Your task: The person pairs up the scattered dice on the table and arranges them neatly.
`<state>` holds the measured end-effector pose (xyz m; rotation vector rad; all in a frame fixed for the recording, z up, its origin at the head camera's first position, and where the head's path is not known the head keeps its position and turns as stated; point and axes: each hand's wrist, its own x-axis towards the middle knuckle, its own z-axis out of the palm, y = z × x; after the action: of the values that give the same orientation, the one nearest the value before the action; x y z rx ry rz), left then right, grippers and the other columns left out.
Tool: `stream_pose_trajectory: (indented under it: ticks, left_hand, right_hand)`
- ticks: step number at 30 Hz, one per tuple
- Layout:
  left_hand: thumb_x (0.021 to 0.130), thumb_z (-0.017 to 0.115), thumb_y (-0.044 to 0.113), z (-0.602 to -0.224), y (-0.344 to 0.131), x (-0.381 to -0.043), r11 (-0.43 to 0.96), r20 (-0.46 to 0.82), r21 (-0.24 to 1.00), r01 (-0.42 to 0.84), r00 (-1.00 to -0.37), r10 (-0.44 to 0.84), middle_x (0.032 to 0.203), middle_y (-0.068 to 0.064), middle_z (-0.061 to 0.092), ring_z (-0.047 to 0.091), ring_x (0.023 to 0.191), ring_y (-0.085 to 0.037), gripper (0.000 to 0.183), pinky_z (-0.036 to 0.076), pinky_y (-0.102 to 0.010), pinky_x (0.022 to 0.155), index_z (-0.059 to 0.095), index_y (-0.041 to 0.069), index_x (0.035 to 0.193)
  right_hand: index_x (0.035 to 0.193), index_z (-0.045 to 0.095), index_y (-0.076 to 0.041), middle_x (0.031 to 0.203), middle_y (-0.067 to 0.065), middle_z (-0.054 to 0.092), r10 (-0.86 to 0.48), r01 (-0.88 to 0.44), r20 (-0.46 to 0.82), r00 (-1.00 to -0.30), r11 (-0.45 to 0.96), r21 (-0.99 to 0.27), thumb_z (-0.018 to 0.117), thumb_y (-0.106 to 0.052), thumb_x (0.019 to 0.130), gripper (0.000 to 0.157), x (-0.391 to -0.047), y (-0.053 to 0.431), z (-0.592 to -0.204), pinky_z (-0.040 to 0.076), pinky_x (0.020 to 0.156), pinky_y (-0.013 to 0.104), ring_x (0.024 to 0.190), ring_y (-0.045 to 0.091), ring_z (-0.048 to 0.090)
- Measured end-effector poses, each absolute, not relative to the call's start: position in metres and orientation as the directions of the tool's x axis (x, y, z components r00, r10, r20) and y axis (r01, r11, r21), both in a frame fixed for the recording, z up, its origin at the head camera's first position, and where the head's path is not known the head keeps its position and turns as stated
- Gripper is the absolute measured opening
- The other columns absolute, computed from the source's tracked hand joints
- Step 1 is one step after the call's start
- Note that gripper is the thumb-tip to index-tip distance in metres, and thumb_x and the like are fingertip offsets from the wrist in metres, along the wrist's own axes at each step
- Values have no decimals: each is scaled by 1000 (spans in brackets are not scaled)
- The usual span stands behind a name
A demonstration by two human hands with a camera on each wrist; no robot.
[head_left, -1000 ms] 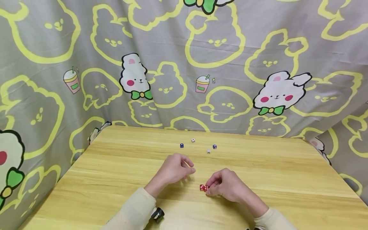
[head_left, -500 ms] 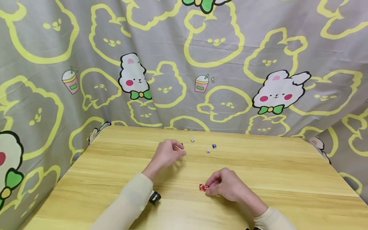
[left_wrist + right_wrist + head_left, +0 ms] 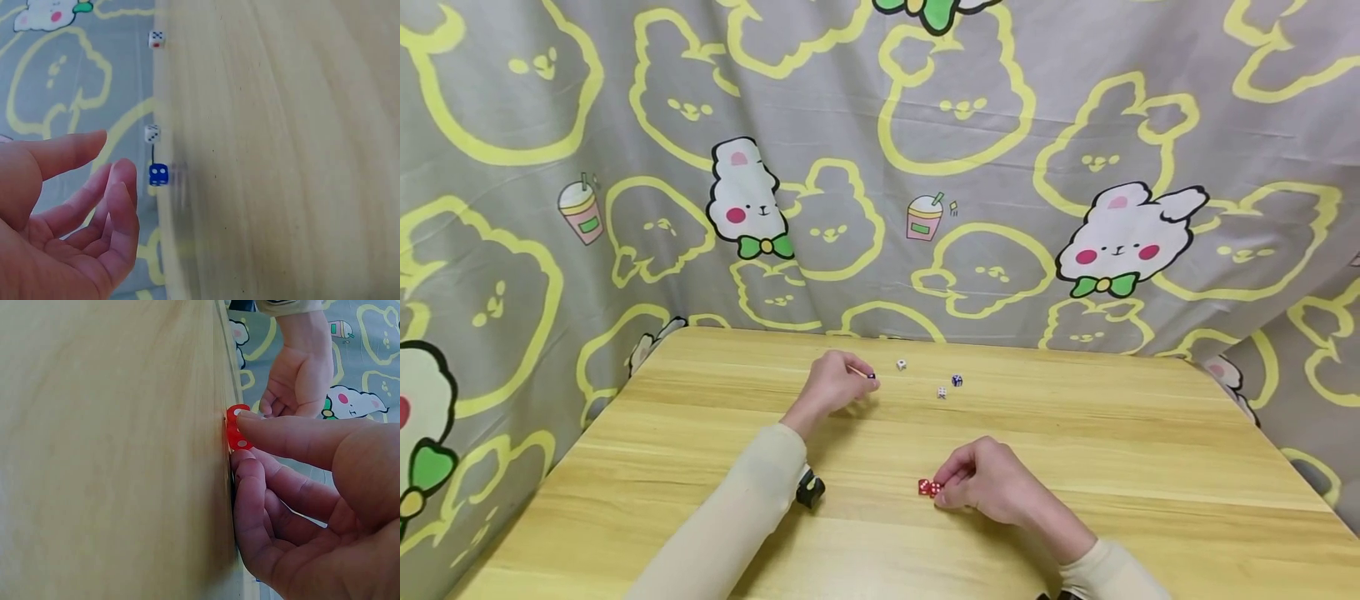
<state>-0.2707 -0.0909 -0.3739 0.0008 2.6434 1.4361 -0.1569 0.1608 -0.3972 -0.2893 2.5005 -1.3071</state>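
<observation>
My left hand (image 3: 837, 385) reaches to the far middle of the table, fingertips right at a small blue die (image 3: 871, 377). In the left wrist view, the thumb and the loosely bent fingers stand apart, and that blue die (image 3: 159, 175) lies just beyond them. My right hand (image 3: 988, 483) pinches a red die (image 3: 936, 489) between thumb and fingers near the table's middle. A second red die (image 3: 923, 487) sits against it on the left. In the right wrist view the thumb overlaps the red die (image 3: 240, 428) and hides part of it.
Two white dice, one farther back (image 3: 902, 365) and one nearer (image 3: 942, 392), lie right of my left hand. Another blue die (image 3: 957, 381) lies beside the nearer one. A patterned grey curtain (image 3: 850, 192) hangs behind the wooden table (image 3: 1112, 433).
My left hand has moved away from near the red dice, forward and left to the blue die. My right hand has stayed on the red die.
</observation>
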Motion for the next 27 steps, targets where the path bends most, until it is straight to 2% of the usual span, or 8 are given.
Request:
stream_pose_trajectory:
  ticks: [8, 12, 20, 27]
  left_hand:
    - [89, 84, 17, -376, -93, -281, 561, -130, 824, -79, -990, 51, 89, -7, 78, 76, 85, -25, 29, 52, -26, 70, 76, 7, 116]
    - [88, 85, 13, -377, -93, -286, 552, -134, 829, -89, -990, 41, 89, -7, 78, 76, 85, -25, 29, 52, -24, 67, 76, 6, 115]
    - [86, 85, 9, -381, -94, -295, 579, -126, 810, -87, -992, 27, 82, -12, 79, 74, 72, -20, 27, 49, -21, 62, 77, 5, 112]
    - [84, 87, 7, -384, -94, -303, 576, -143, 811, -106, -989, 19, 76, -10, 77, 70, 66, -16, 26, 55, -24, 62, 78, 4, 108]
  right_hand:
    - [89, 79, -8, 77, 0, 72, -308, -30, -182, -934, 574, -819, 93, -9, 78, 18, -156, 160, -397, 48, 61, 23, 72, 15, 63]
    - [89, 79, -9, 77, 0, 72, -306, -28, -182, -935, 575, -818, 93, -9, 78, 18, -156, 160, -397, 48, 60, 23, 72, 15, 62]
    - [89, 79, -8, 77, 0, 73, -307, -33, -176, -935, 572, -820, 93, -8, 78, 18, -156, 161, -397, 48, 60, 23, 72, 15, 63]
    - [90, 78, -8, 77, 0, 73, -313, -39, -171, -934, 565, -824, 92, -7, 78, 18, -156, 161, -396, 48, 60, 23, 72, 15, 63]
